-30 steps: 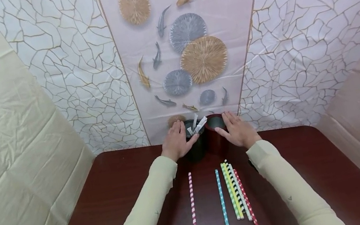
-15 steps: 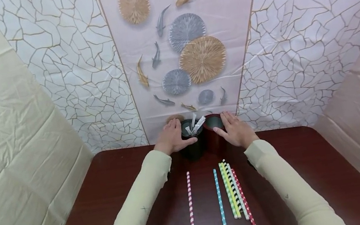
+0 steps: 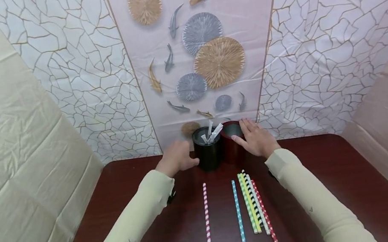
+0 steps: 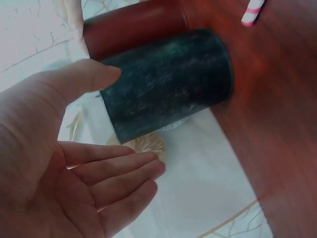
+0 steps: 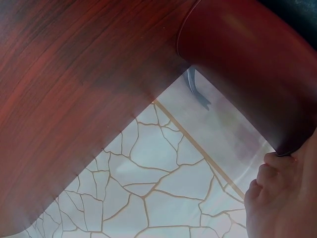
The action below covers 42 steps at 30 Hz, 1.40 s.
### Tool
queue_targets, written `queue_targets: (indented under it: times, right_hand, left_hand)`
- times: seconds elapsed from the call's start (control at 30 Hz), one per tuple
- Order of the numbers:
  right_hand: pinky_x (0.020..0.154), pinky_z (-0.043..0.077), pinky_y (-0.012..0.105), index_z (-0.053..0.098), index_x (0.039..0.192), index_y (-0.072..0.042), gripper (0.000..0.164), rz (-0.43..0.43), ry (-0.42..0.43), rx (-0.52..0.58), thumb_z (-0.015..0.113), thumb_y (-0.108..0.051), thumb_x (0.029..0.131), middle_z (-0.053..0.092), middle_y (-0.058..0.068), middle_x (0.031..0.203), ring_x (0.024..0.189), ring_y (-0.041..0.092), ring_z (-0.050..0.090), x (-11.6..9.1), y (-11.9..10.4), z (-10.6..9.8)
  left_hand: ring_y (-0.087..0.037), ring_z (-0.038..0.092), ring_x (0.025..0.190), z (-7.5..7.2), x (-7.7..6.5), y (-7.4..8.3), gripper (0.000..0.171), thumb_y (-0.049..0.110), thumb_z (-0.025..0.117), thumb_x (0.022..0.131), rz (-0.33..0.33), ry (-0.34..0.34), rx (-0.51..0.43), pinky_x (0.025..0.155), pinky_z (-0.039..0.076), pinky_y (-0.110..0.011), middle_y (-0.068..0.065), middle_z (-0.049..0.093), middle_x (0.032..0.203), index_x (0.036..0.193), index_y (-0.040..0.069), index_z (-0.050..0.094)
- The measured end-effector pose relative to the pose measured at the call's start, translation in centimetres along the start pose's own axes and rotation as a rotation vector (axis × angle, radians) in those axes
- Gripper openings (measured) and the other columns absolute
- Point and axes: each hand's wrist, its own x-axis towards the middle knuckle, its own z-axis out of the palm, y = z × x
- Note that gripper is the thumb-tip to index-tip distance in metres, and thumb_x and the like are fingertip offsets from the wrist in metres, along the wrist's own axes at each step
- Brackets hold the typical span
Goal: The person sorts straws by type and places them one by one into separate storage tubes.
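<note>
A black cylindrical cup (image 3: 209, 158) stands upright at the table's back edge, with white strips (image 3: 215, 133) sticking out of it. Right beside it is a dark red cup (image 3: 233, 152). My left hand (image 3: 175, 159) hovers left of the black cup, holding nothing; in the left wrist view its thumb tip overlaps the cup's rim and its fingers lie loosely extended. Against the right side of the red cup rests my right hand (image 3: 258, 139), fingers straight along the rim and thumb over the near rim. The right wrist view has its fingertips at the red cup's (image 5: 247, 59) rim.
A pink-striped paper straw (image 3: 206, 214) and a blue one (image 3: 238, 212) lie apart on the dark wooden table (image 3: 126, 180). Several more straws (image 3: 254, 203) lie bunched to their right. A patterned cloth (image 3: 106, 89) hangs right behind the cups.
My left hand has let go of the black cup and drawn away to the left and toward me. The right hand stays at the red cup.
</note>
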Motion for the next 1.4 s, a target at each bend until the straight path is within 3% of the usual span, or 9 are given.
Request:
queue_targets:
  times: [0.23,0.5,0.77,0.93,1.4]
  right_hand:
    - [0.131,0.024,0.058,0.021,0.165,0.008,0.087,-0.002,0.005,-0.003,0.031,-0.060,0.111,0.022,0.029,0.173,0.162,0.045,0.021,0.0,0.0,0.0]
    - [0.131,0.024,0.057,0.022,0.164,0.008,0.087,-0.003,0.017,-0.017,0.031,-0.061,0.111,0.023,0.029,0.172,0.162,0.044,0.022,0.0,0.0,0.2]
    - [0.132,0.023,0.057,0.021,0.165,0.008,0.088,0.000,0.006,-0.014,0.030,-0.061,0.111,0.022,0.029,0.173,0.162,0.044,0.021,0.0,0.0,0.2]
    - [0.132,0.023,0.057,0.021,0.165,0.008,0.088,-0.003,0.002,-0.015,0.029,-0.061,0.111,0.021,0.030,0.173,0.162,0.045,0.021,0.0,0.0,0.2]
    - [0.131,0.024,0.057,0.021,0.165,0.008,0.088,-0.004,0.005,-0.016,0.030,-0.061,0.111,0.022,0.030,0.172,0.162,0.045,0.022,0.0,0.1,0.2]
  left_hand:
    - [-0.024,0.055,0.073,2.4,-1.4,0.3,0.039,0.039,0.081,0.091,-0.101,-0.072,-0.164,0.062,0.047,-0.038,-0.007,0.060,0.080,0.079,0.009,0.058]
    - [-0.024,0.061,0.079,5.4,-2.7,1.0,0.037,0.037,0.085,0.089,-0.197,-0.118,-0.292,0.069,0.051,-0.036,-0.006,0.064,0.083,0.094,0.008,0.062]
    - [-0.023,0.067,0.063,8.3,-2.9,1.4,0.032,0.031,0.080,0.094,-0.239,-0.176,-0.400,0.056,0.046,-0.029,-0.006,0.067,0.061,0.077,0.009,0.063]
    - [-0.022,0.067,0.061,9.3,-3.0,1.7,0.033,0.028,0.081,0.093,-0.249,-0.173,-0.429,0.054,0.045,-0.028,-0.008,0.072,0.063,0.069,0.010,0.066]
    - [-0.021,0.062,0.056,10.7,-2.8,2.1,0.028,0.021,0.082,0.091,-0.249,-0.149,-0.465,0.052,0.045,-0.030,-0.009,0.070,0.063,0.073,0.007,0.066]
